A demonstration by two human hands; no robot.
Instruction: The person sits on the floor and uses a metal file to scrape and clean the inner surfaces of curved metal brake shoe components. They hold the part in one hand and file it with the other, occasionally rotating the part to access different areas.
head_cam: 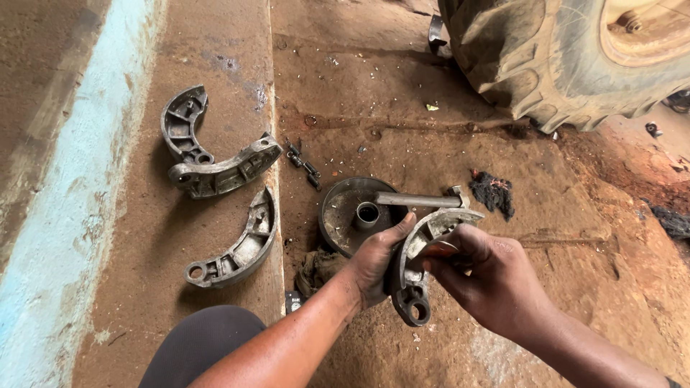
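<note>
Gripping one curved brake shoe (420, 259), both hands (374, 262) (489, 276) meet, wrists angled inward.

Brake shoes (237, 255) dull grey metal; floor (359, 108) reddish-brown dirt; strip (72, 215) at left frame edge pale blue; tyre (546, 65) upper right dusty brown-grey; rag (492, 192) black.

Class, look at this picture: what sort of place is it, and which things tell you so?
Probably a roadside or yard vehicle repair spot: a big lugged tyre, brake shoes on the dirt floor, and another shoe in greasy hands.
</note>
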